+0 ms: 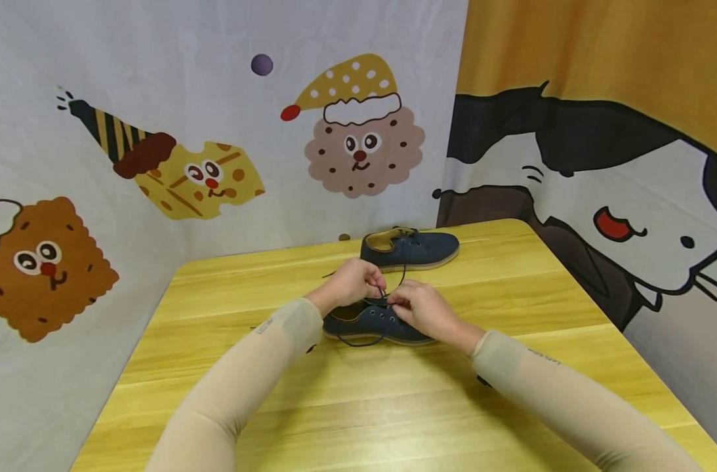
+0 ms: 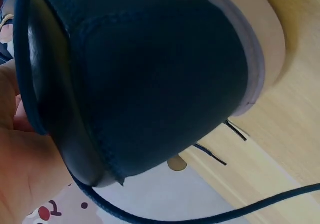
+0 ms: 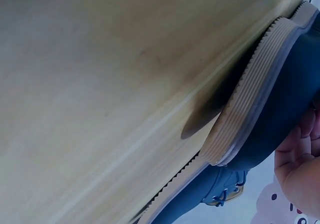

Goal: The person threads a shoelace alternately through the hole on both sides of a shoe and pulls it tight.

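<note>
A navy lace-up shoe (image 1: 405, 334) with a tan sole stands on the table between both hands, toe to the right. My left hand (image 1: 352, 283) is above its opening, thumb and fingertips pinching a dark shoelace. Over the shoe's front, my right hand (image 1: 424, 308) pinches lace near the eyelets. A loop of shoelace (image 1: 358, 345) hangs down the near side. The left wrist view shows the shoe's heel (image 2: 155, 73) close up, partly covering the left hand (image 2: 25, 169). In the right wrist view, the right hand (image 3: 300, 174) is beside the toe, its fingertips cut off by the frame.
A matching navy shoe (image 1: 431, 250), laced, stands behind at the table's back edge. The wooden table (image 1: 358, 413) has a patterned cloth (image 1: 216, 98) hanging behind it and another cloth (image 1: 641, 196) along the right. Loose lace ends (image 2: 212, 155) show in the left wrist view.
</note>
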Tool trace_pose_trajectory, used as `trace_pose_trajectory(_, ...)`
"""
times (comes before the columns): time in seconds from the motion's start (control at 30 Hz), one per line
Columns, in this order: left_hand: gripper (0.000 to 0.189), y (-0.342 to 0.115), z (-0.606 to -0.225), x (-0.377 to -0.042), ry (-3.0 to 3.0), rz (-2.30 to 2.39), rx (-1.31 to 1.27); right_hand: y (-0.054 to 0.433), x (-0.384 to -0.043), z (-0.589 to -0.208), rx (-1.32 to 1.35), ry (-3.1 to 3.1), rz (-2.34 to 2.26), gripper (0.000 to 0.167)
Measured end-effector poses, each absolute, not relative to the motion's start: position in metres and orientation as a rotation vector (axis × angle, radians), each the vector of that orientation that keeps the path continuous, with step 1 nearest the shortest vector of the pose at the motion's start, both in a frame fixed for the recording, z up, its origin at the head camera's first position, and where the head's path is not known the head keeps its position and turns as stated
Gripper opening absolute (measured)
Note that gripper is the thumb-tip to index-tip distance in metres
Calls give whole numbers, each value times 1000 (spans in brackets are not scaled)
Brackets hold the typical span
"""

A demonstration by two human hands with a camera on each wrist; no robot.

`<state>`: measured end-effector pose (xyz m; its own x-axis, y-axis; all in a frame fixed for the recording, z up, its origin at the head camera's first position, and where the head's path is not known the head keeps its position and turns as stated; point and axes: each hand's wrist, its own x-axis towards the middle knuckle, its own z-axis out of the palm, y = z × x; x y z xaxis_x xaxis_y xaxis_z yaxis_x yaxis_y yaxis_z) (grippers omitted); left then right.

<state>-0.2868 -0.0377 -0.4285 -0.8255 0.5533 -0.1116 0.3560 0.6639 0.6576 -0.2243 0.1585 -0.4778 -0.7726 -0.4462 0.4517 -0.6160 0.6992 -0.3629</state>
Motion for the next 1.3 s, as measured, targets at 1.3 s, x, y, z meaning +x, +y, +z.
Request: trace_pose_trajectory(1.3, 12, -57, -414, -271, 2874, 46, 1517, 157, -239, -471, 670, -2761, 931, 22)
